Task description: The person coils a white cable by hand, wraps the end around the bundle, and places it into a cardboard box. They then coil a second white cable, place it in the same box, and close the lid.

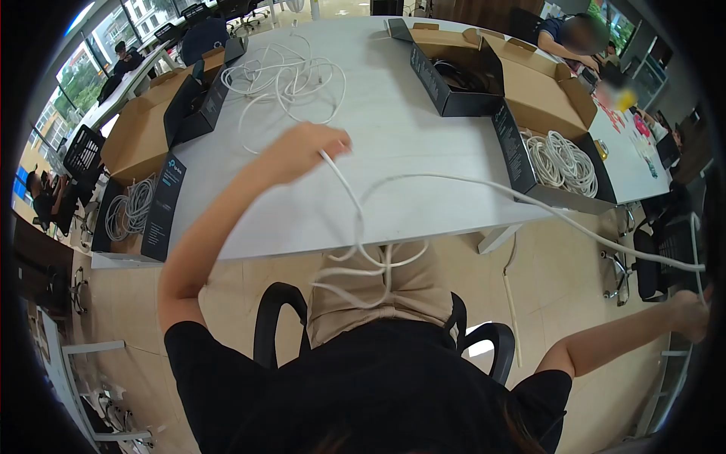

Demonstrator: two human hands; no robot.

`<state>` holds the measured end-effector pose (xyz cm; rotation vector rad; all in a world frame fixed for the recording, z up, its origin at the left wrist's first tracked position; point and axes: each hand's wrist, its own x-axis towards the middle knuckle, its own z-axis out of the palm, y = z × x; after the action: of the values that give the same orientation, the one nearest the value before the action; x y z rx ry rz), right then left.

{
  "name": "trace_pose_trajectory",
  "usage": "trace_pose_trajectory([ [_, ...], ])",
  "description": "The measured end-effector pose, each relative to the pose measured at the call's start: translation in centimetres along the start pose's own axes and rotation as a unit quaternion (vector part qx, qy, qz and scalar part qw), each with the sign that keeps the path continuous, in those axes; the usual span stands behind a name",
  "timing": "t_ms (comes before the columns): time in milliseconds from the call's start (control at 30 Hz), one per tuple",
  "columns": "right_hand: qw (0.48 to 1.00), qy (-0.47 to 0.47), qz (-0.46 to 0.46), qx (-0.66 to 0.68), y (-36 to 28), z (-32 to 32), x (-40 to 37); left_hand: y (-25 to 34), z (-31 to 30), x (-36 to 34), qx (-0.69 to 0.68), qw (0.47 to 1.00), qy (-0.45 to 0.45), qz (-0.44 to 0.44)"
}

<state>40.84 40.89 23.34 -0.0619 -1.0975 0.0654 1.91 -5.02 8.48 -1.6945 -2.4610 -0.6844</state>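
**Head view: white cable drawn out between two hands**

Head camera looks down over the counter [408, 121] and my lap. The left hand [306, 147] rests on the counter with its fingers closed on the white cable [454, 180]. From that pinch the cable arcs across the counter, drops past the edge and runs out to the right hand [692, 314]. This hand is stretched far to the side and seems wrapped around the cable, though the dark rim of the frame blurs the fingers. Slack from the same cable hangs in loose loops [363, 265] over my lap. A loose tangle of cable [283, 79] lies at the far side of the counter. An open black box [563, 163] to the right holds finished coils, and another box [132, 208] sits at the left edge.

I judge the step in hand to be pulling a length straight before coiling it. The next move calls for bringing the right hand back toward the left without letting the lap loops knot.
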Motion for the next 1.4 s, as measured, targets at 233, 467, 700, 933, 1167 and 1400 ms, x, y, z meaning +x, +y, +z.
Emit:
trace_pose_trajectory([
  [233, 0.993, 0.014, 0.111, 0.031, 8.8, -6.6, 0.0, -9.2, -5.8, -0.9, -0.248, 0.950, 0.176, -0.076],
  [467, 0.981, 0.061, 0.176, -0.048, 14.3, -10.4, -3.9, -17.7, -9.9, -2.5, -0.143, 0.951, 0.190, -0.197],
  [700, 0.959, 0.119, 0.139, -0.218, 18.9, -17.1, -3.1, -21.3, -11.0, -3.0, -0.205, 0.876, 0.250, -0.358],
  [933, 0.910, 0.126, 0.096, -0.384, 25.4, -29.4, -0.5, -26.1, -11.5, -6.2, -0.293, 0.787, 0.337, -0.427],
  [1167, 0.957, 0.008, 0.086, -0.278, 22.5, -25.5, -1.6, -31.2, -11.2, -9.8, -0.228, 0.794, 0.334, -0.454],
  [1400, 0.944, -0.244, 0.216, -0.052, 6.4, -6.3, -7.3, -22.2, -8.0, -3.5, -0.007, 0.931, 0.203, -0.304],
])
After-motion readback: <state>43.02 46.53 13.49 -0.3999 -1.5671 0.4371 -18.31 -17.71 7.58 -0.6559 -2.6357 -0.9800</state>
